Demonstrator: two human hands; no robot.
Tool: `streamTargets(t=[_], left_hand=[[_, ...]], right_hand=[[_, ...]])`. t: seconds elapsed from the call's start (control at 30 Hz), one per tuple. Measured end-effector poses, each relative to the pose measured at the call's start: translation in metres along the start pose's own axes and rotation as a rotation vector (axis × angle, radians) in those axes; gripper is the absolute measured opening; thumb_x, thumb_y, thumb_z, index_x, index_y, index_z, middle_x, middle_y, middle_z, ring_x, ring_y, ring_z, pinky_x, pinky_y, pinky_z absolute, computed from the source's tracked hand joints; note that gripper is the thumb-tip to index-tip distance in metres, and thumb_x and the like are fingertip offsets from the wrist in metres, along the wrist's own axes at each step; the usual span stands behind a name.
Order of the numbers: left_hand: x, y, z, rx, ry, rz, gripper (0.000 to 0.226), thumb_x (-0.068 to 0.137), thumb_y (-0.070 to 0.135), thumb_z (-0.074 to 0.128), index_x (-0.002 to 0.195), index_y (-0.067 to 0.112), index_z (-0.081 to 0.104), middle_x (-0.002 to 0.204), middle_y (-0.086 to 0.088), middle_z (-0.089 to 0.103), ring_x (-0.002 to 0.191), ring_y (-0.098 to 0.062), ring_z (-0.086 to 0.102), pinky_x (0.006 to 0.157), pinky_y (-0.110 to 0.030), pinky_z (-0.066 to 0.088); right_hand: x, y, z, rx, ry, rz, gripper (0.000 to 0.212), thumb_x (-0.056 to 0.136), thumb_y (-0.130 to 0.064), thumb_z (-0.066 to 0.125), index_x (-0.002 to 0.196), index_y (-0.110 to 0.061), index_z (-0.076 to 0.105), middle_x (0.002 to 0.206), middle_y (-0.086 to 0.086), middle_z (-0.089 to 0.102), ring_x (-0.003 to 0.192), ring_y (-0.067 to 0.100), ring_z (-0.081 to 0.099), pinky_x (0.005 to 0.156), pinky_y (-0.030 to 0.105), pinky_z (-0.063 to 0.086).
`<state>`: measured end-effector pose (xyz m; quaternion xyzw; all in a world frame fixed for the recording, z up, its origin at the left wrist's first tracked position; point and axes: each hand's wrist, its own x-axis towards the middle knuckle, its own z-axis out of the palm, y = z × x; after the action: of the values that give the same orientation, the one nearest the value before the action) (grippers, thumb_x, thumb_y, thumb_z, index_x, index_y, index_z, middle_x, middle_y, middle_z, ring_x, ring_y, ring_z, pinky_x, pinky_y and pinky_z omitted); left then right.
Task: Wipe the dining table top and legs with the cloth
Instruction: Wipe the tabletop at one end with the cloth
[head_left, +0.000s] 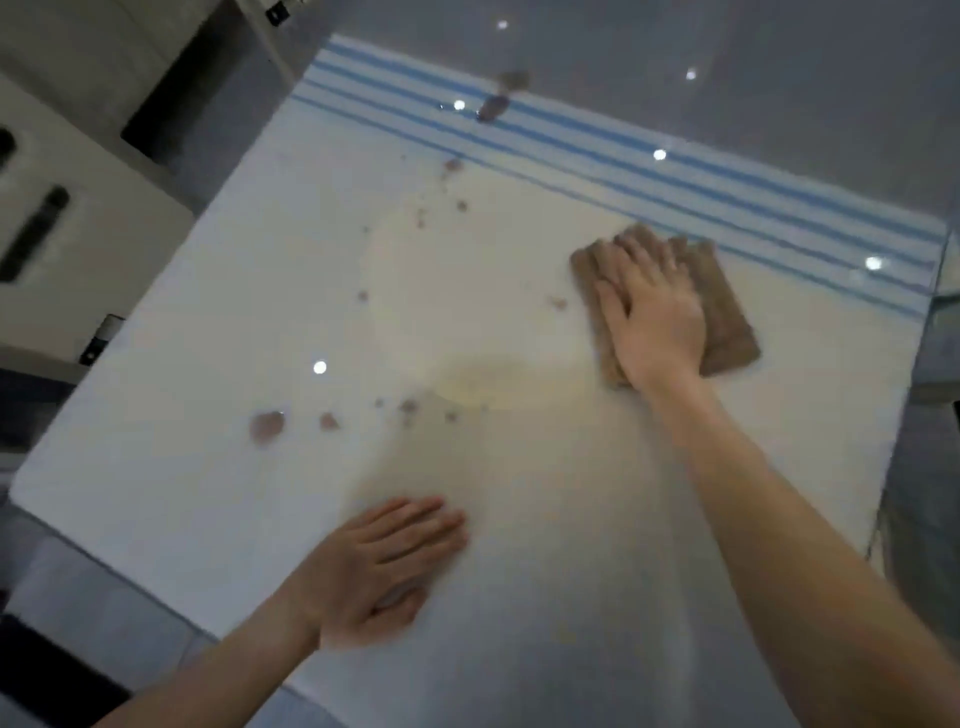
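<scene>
The right hand presses flat on the brown cloth atop the table; reddish stains lie scattered nearby. The left hand rests flat, holding nothing.

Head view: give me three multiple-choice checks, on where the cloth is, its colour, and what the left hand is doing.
1. Where is the cloth? A under the right hand, near the blue stripes; B at the near edge; C on the floor.
2. Its colour? A blue; B brown; C green.
3. The left hand? A grips the cloth; B lies flat on the table top; C hangs off the table.
Answers: A, the right palm presses it beside the stripes; B, it looks tan-brown; B, straight fingers rest on the white surface.
</scene>
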<state>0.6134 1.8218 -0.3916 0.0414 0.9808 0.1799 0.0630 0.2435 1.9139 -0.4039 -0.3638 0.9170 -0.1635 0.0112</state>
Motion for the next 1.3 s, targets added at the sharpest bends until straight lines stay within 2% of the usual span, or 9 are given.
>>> streamTargets(t=[0.27,0.33,0.43,0.57,0.77,0.93,1.07,1.2,1.3], left_hand=[[0.0,0.0,0.0,0.003,-0.025,0.002,0.065,0.086,0.035,0.053,0.146,0.025,0.033,0.152,0.006,0.035,0.142,-0.015,0.03,0.117,-0.033,0.023],[-0.001,-0.002,0.001,0.013,-0.011,0.01,0.062,0.088,0.037,0.05,0.146,0.025,0.034,0.151,0.007,0.036,0.142,-0.015,0.031,0.117,-0.032,0.023],[0.002,0.0,0.002,-0.008,-0.003,0.015,0.054,0.092,0.04,0.04,0.144,0.025,0.039,0.151,0.007,0.038,0.141,-0.016,0.032,0.114,-0.035,0.03],[0.002,-0.002,0.001,0.001,0.014,0.009,0.056,0.09,0.037,0.045,0.144,0.023,0.039,0.152,0.006,0.036,0.143,-0.017,0.028,0.115,-0.035,0.028],[-0.001,-0.003,0.0,-0.001,-0.002,0.023,0.054,0.093,0.038,0.038,0.143,0.02,0.04,0.152,0.003,0.035,0.144,-0.018,0.026,0.115,-0.036,0.028],[-0.002,-0.002,0.002,-0.004,0.027,0.025,0.054,0.091,0.036,0.043,0.143,0.02,0.04,0.152,0.004,0.035,0.144,-0.018,0.025,0.115,-0.037,0.029],[-0.001,-0.002,0.005,-0.033,0.068,0.023,0.055,0.09,0.033,0.043,0.143,0.02,0.041,0.151,0.004,0.038,0.143,-0.016,0.028,0.115,-0.036,0.03],[-0.003,-0.005,0.009,-0.029,0.073,0.014,0.056,0.089,0.033,0.046,0.143,0.021,0.04,0.152,0.004,0.036,0.144,-0.017,0.025,0.116,-0.036,0.028],[-0.004,-0.004,0.009,-0.05,0.072,0.022,0.056,0.088,0.032,0.05,0.143,0.02,0.042,0.151,0.003,0.037,0.144,-0.018,0.027,0.115,-0.037,0.029]], right_hand=[[-0.154,0.012,-0.035,0.028,-0.349,-0.669,0.044,0.1,-0.045,0.041,0.139,-0.025,0.051,0.148,-0.008,0.045,0.144,0.016,0.029,0.117,0.038,0.027],[-0.137,0.052,-0.047,0.009,-0.323,-0.604,0.046,0.101,-0.046,0.036,0.138,-0.024,0.051,0.145,-0.004,0.048,0.143,0.016,0.031,0.116,0.039,0.028],[-0.071,0.088,-0.052,0.003,-0.129,-0.214,0.051,0.101,-0.046,0.03,0.139,-0.018,0.051,0.146,0.003,0.048,0.142,0.021,0.033,0.119,0.031,0.02],[0.013,0.04,-0.022,-0.011,0.018,0.089,0.052,0.098,-0.043,0.031,0.14,-0.017,0.049,0.147,0.004,0.047,0.141,0.028,0.033,0.119,0.036,0.018],[-0.046,-0.111,0.027,0.059,-0.084,-0.283,0.045,0.099,-0.039,0.04,0.138,-0.02,0.051,0.145,0.001,0.049,0.141,0.025,0.035,0.118,0.039,0.023],[-0.09,-0.058,0.0,0.076,-0.256,-0.704,0.045,0.099,-0.042,0.044,0.136,-0.017,0.055,0.144,-0.001,0.05,0.14,0.019,0.037,0.116,0.039,0.029],[-0.026,0.003,-0.01,0.069,-0.118,-0.421,0.046,0.101,-0.041,0.041,0.136,-0.013,0.054,0.144,0.005,0.051,0.139,0.023,0.038,0.117,0.038,0.026],[0.031,-0.03,0.005,0.03,0.027,-0.01,0.051,0.097,-0.046,0.037,0.141,-0.021,0.048,0.147,0.001,0.046,0.141,0.027,0.032,0.119,0.031,0.016],[0.019,-0.101,0.029,0.006,-0.06,-0.114,0.053,0.095,-0.053,0.038,0.139,-0.025,0.05,0.148,0.0,0.045,0.143,0.028,0.029,0.119,0.037,0.017]])
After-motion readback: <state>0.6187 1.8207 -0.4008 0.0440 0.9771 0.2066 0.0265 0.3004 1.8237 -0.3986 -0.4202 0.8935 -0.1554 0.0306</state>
